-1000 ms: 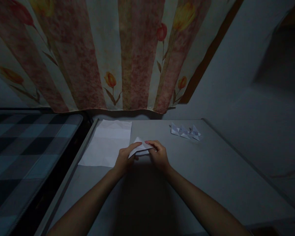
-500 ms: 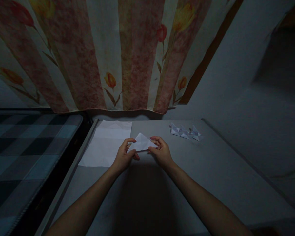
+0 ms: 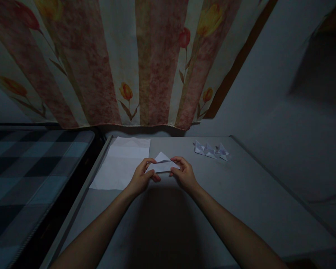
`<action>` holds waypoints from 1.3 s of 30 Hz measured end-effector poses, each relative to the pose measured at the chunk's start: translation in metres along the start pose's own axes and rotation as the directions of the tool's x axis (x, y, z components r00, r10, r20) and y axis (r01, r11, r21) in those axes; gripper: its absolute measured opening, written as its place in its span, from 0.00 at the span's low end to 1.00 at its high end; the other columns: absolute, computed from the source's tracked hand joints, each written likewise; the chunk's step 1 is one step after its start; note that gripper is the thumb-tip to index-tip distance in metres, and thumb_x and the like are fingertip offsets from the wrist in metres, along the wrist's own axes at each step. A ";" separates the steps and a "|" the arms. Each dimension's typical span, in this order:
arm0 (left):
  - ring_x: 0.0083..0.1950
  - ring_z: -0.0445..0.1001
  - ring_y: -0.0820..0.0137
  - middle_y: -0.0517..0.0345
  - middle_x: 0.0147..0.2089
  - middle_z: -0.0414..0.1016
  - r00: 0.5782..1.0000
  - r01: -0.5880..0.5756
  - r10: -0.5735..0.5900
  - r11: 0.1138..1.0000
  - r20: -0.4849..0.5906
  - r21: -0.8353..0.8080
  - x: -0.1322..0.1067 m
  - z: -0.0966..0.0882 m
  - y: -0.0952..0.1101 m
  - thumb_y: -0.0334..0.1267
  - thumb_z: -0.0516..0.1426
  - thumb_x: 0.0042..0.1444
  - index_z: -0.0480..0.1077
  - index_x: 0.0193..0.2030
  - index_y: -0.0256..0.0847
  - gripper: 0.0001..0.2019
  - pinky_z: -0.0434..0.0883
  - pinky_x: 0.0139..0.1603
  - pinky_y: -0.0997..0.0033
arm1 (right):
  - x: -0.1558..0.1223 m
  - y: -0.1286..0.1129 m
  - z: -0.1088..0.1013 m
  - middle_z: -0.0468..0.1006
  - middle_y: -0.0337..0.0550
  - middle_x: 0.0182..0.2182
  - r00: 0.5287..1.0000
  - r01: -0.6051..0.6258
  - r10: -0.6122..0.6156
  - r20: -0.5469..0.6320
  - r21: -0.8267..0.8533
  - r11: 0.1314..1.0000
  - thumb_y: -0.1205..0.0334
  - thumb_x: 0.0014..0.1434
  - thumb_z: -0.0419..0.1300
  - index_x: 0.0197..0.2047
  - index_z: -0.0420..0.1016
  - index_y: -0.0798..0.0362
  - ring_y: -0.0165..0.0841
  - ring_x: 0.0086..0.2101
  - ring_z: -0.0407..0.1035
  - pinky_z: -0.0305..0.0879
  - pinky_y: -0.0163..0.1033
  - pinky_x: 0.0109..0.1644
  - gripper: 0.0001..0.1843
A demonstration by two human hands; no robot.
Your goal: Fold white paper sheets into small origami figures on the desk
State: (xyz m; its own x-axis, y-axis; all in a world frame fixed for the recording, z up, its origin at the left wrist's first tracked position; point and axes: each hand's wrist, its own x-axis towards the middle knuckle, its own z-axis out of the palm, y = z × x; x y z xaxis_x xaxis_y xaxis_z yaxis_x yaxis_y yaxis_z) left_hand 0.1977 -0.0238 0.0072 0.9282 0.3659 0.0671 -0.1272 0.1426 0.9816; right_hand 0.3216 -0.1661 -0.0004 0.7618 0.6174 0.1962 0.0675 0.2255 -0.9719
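Note:
A small white paper folded into a triangle is held just above the grey table, its point facing away from me. My left hand pinches its left corner between thumb and fingers. My right hand pinches its right corner the same way. A slight gap shows between the paper's layers near the top. A flat white sheet of paper with crease marks lies on the table just left of my hands.
Several small folded white paper pieces lie in a row at the table's far right. A floral curtain hangs behind the table. A checked bed cover sits to the left, across a dark gap.
The folded paper was pressed low under both hands; it has been lifted and turned so its triangular face shows. Since half a second ago its layers have parted slightly.

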 end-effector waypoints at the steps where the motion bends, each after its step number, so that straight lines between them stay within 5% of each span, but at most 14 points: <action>1: 0.23 0.75 0.69 0.62 0.23 0.75 1.000 0.010 -0.010 1.000 -0.001 0.001 0.000 0.000 0.000 0.35 0.54 0.50 0.59 0.46 0.39 0.16 0.69 0.30 0.72 | 0.000 0.000 0.000 0.73 0.39 0.35 1.000 -0.010 0.010 0.004 0.003 1.000 0.66 0.44 0.64 0.39 0.72 0.52 0.30 0.31 0.68 0.68 0.32 0.25 0.16; 5: 0.23 0.75 0.70 0.64 0.22 0.74 1.000 0.013 -0.013 1.000 -0.011 0.003 0.001 -0.001 0.000 0.33 0.56 0.47 0.61 0.42 0.40 0.13 0.68 0.31 0.73 | -0.002 0.000 -0.002 0.72 0.38 0.30 0.998 -0.066 0.065 0.023 0.052 0.996 0.57 0.51 0.62 0.37 0.76 0.52 0.28 0.27 0.66 0.70 0.34 0.26 0.11; 8: 0.24 0.73 0.71 0.64 0.24 0.75 0.999 0.005 -0.004 0.999 -0.044 0.034 0.002 -0.001 -0.002 0.31 0.58 0.44 0.63 0.46 0.39 0.20 0.68 0.29 0.74 | -0.002 -0.001 -0.002 0.73 0.42 0.32 0.994 -0.105 0.103 0.019 0.100 0.989 0.46 0.55 0.58 0.36 0.78 0.53 0.32 0.30 0.68 0.72 0.37 0.26 0.18; 11: 0.27 0.74 0.71 0.62 0.26 0.75 0.999 0.005 0.000 0.996 -0.053 0.092 0.003 -0.002 -0.004 0.32 0.58 0.44 0.70 0.41 0.38 0.14 0.69 0.30 0.73 | -0.002 -0.001 -0.002 0.74 0.46 0.36 0.993 -0.112 0.110 0.032 0.082 0.990 0.43 0.55 0.56 0.28 0.77 0.53 0.35 0.33 0.70 0.71 0.39 0.28 0.22; 14: 0.32 0.74 0.69 0.57 0.30 0.76 0.996 -0.077 0.082 0.983 -0.021 0.165 0.002 -0.005 -0.004 0.33 0.57 0.43 0.74 0.29 0.38 0.06 0.69 0.33 0.72 | -0.001 0.000 -0.005 0.76 0.45 0.33 0.998 -0.022 0.027 0.065 -0.071 0.997 0.48 0.53 0.61 0.19 0.75 0.54 0.35 0.35 0.70 0.70 0.41 0.37 0.19; 18: 0.38 0.74 0.65 0.52 0.35 0.76 0.985 -0.171 0.156 0.949 0.078 0.265 0.002 -0.011 0.000 0.36 0.54 0.48 0.76 0.29 0.38 0.10 0.69 0.38 0.68 | 0.000 0.001 -0.006 0.76 0.41 0.32 0.995 0.064 -0.044 0.092 -0.228 0.972 0.61 0.44 0.66 0.28 0.75 0.52 0.36 0.36 0.70 0.66 0.42 0.44 0.06; 22: 0.40 0.73 0.65 0.56 0.35 0.75 0.981 -0.148 0.187 0.888 -0.050 0.435 0.003 -0.009 -0.002 0.36 0.58 0.47 0.72 0.34 0.38 0.07 0.70 0.43 0.66 | -0.001 0.000 -0.001 0.72 0.36 0.30 0.998 0.061 -0.058 0.022 -0.176 0.982 0.66 0.41 0.65 0.36 0.66 0.50 0.34 0.34 0.71 0.67 0.38 0.38 0.17; 25: 0.43 0.73 0.66 0.58 0.40 0.73 0.949 -0.192 0.292 0.833 -0.117 0.519 0.003 -0.006 -0.007 0.32 0.58 0.47 0.66 0.44 0.40 0.15 0.70 0.46 0.66 | -0.004 -0.001 0.002 0.70 0.36 0.32 0.996 0.072 -0.081 -0.043 -0.174 0.982 0.66 0.42 0.64 0.39 0.61 0.49 0.33 0.33 0.70 0.66 0.36 0.34 0.20; 31: 0.49 0.72 0.65 0.53 0.47 0.72 0.885 -0.307 0.463 0.654 -0.045 0.691 0.000 -0.007 -0.011 0.30 0.56 0.51 0.65 0.49 0.41 0.17 0.70 0.51 0.64 | -0.008 -0.003 0.003 0.72 0.39 0.34 0.990 0.119 -0.136 -0.037 -0.291 0.949 0.64 0.47 0.62 0.39 0.63 0.50 0.35 0.36 0.71 0.67 0.37 0.36 0.15; 39: 0.45 0.73 0.68 0.56 0.44 0.74 0.866 -0.370 0.499 0.613 0.020 0.698 -0.001 -0.007 -0.009 0.30 0.56 0.54 0.67 0.47 0.41 0.13 0.71 0.47 0.68 | -0.005 0.000 -0.001 0.72 0.36 0.28 0.986 0.150 -0.166 -0.012 -0.372 0.916 0.62 0.48 0.63 0.32 0.68 0.51 0.29 0.25 0.65 0.58 0.33 0.26 0.08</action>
State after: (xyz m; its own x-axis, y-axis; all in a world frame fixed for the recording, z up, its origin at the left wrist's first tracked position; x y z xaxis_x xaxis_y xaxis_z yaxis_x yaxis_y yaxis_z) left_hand 0.1953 -0.0188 -0.0028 0.7474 0.3699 0.5519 -0.1770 -0.6899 0.7020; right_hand 0.3182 -0.1701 -0.0016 0.7476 0.5623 0.3534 0.4155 0.0191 -0.9094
